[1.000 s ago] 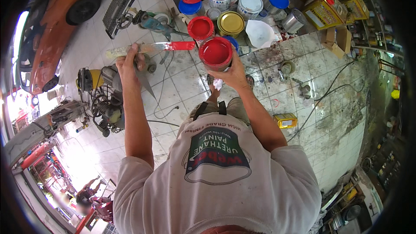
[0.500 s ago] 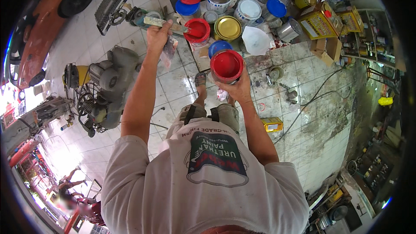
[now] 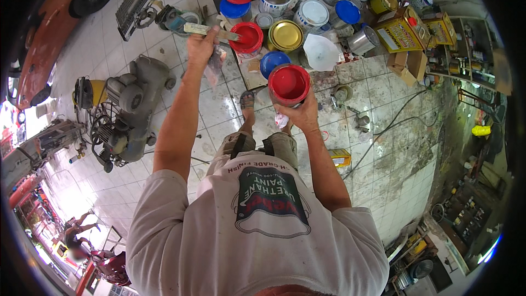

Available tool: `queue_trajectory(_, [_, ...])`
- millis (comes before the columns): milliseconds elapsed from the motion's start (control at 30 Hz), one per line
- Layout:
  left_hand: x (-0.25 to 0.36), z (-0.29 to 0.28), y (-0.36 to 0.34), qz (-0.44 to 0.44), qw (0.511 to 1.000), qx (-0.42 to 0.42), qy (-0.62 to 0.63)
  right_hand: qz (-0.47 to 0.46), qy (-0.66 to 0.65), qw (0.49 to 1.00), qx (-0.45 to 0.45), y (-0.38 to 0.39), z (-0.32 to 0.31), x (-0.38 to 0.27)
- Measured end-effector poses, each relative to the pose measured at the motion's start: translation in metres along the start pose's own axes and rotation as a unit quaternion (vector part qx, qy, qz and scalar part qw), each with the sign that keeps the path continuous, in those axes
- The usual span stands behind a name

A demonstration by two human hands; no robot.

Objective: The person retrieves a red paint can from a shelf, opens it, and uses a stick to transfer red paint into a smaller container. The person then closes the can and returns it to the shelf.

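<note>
My left hand [image 3: 201, 49] is closed around a flat, paint-smeared stirring stick [image 3: 227, 35], its far end at the open red paint can [image 3: 251, 37] on the floor. A crumpled, reddish see-through scrap [image 3: 213, 71] shows beside that hand; whether it is held I cannot tell. In my right hand [image 3: 303, 114] is an open can of red paint [image 3: 289, 84], tilted so its inside shows. A whitish-pink rag [image 3: 281, 120] pokes out under my right fingers. Just beyond the held can sits a blue lid [image 3: 274, 64], with a gold-lidded can [image 3: 285, 35] farther back.
Several paint cans stand at the far side, with a crumpled white sheet [image 3: 320, 53] and yellow tins [image 3: 404, 30] to the right. An air compressor [image 3: 137, 98] is on the left, near an orange car [image 3: 66, 27]. A dark cable [image 3: 386, 129] crosses the tiled floor.
The view has shifted slightly. The can in my right hand tilts a little more, and the stick stays at the red can with both grips unchanged.
</note>
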State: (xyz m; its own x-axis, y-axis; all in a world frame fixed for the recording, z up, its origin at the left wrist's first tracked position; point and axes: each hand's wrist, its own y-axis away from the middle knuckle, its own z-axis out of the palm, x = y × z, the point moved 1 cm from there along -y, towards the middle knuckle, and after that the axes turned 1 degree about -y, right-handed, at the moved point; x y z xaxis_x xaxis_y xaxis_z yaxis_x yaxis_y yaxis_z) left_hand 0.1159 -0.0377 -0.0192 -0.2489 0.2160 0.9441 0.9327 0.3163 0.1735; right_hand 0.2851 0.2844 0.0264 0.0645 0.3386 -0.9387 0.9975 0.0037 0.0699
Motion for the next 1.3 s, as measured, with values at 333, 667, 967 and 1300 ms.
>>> queue_trajectory(333, [-0.017,-0.034,0.013,-0.142,0.939,0.003,0.315,-0.018,-0.02,0.999,0.027,-0.004,-0.004,0.003])
queue_trajectory(667, [-0.029,-0.06,0.024,-0.104,0.899,-0.037,0.424,-0.05,-0.044,0.997,0.045,-0.028,-0.006,0.01])
queue_trajectory(967, [-0.012,-0.065,0.028,-0.064,0.896,-0.055,0.436,-0.062,-0.023,0.997,0.044,-0.035,-0.003,0.007])
queue_trajectory(1300, [0.002,-0.066,0.022,-0.069,0.917,-0.022,0.391,-0.05,-0.089,0.993,0.056,-0.038,0.005,0.012])
